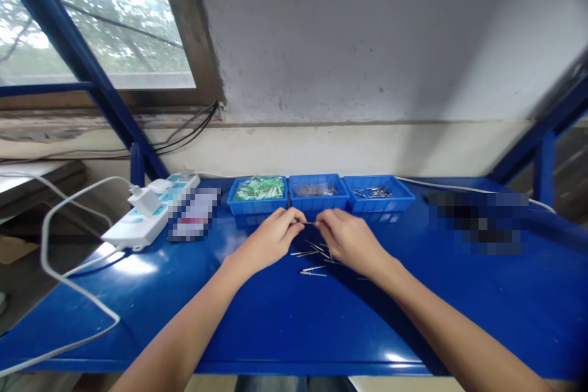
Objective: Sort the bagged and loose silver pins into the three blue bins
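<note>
My left hand [280, 232] and my right hand [348, 239] face each other above the blue table, fingertips pinched together. Between them stretches a thin metal rod [310, 223], one end in each pinch; its exact kind is too small to make out. Just below my hands, several slim silvery metal rods [313, 270] lie scattered on the tabletop, some partly hidden under my right hand. Behind the hands stand three blue bins in a row: the left bin [257, 207] holds green-and-white packets, the middle bin [319, 203] clear bags with brownish contents, the right bin [383, 204] loose metal rods.
A white power strip [142, 226] with a plugged-in charger [144, 201] lies at the left, its white cable [87, 288] looping over the table edge. A blurred-out phone-like object [193, 214] is beside it. A dark pixelated object [482, 220] lies at the right. Blue frame posts flank the table [275, 337].
</note>
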Tool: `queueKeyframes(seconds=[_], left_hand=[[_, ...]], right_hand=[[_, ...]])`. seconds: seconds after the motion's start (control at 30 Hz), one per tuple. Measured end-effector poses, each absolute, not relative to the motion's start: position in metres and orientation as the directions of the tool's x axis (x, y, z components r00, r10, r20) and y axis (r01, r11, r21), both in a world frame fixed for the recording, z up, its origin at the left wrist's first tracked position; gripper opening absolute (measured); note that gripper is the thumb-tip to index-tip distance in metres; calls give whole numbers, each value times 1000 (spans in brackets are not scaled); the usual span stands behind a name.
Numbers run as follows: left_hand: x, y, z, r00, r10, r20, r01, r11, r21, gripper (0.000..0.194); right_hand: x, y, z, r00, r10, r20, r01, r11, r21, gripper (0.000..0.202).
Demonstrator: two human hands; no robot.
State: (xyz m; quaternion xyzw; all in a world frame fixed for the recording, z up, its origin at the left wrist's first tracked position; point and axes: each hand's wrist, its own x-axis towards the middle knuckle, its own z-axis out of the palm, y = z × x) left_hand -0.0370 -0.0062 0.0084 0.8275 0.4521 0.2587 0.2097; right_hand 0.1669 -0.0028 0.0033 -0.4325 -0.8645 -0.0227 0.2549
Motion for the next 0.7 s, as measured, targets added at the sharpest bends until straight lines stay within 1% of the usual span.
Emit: queueKeyframes(seconds=[0.03, 0.1, 0.13, 0.17, 0.23, 0.27, 0.3, 0.33, 0.37, 0.4, 0.47, 0.53, 0.57, 0.63, 0.7], left_hand=[[-39, -7, 10, 471, 855, 218, 649, -504, 571, 16], [-44, -8, 12, 541, 828, 144, 682, -533, 501, 20], [-46, -8, 12, 578, 811, 95, 700, -552, 453, 21], [-48, -9, 12, 604, 796, 44, 717, -567, 405, 18], [-49, -8, 10, 612, 791, -25, 752, -572, 328, 9], [-49, -7, 8, 604, 796, -36, 766, -567, 302, 7], [-49, -7, 6, 596, 802, -35, 775, -564, 285, 9], [-48, -6, 5, 590, 807, -24, 781, -562, 273, 11], [-48, -5, 3, 585, 811, -6, 783, -563, 263, 13], [-47, -4, 2, 580, 814, 14, 785, -564, 256, 14], [-46, -3, 1, 568, 822, 53, 788, -561, 253, 14], [-47, -2, 1, 562, 824, 75, 787, -560, 259, 10], [-47, -2, 1, 563, 823, 74, 787, -562, 254, 9], [-46, -2, 0, 570, 820, 51, 794, -566, 223, 11], [-45, -3, -2, 566, 824, 31, 809, -562, 173, 9]], right_hand=[[176, 2, 7, -438, 733, 521, 767, 607, -208, 23], [200, 12, 13, -250, 709, 660, 796, 538, -276, 26], [213, 18, 16, -130, 697, 705, 833, 462, -304, 28], [226, 24, 18, 5, 691, 722, 877, 344, -335, 29], [244, 32, 19, 205, 718, 666, 926, 78, -369, 31], [249, 35, 18, 263, 744, 615, 930, -27, -366, 33], [250, 36, 17, 285, 777, 561, 931, -85, -356, 35], [247, 35, 16, 272, 812, 516, 932, -88, -352, 36], [240, 33, 14, 223, 845, 486, 933, -41, -357, 37], [230, 29, 12, 141, 874, 465, 929, 46, -367, 37], [205, 19, 7, -101, 898, 428, 885, 278, -375, 36], [181, 7, 1, -346, 859, 377, 804, 479, -352, 34], [171, 2, -1, -434, 827, 358, 764, 549, -340, 32], [161, -5, -6, -531, 775, 342, 709, 628, -323, 30], [159, -6, -9, -551, 762, 341, 694, 645, -319, 28]])
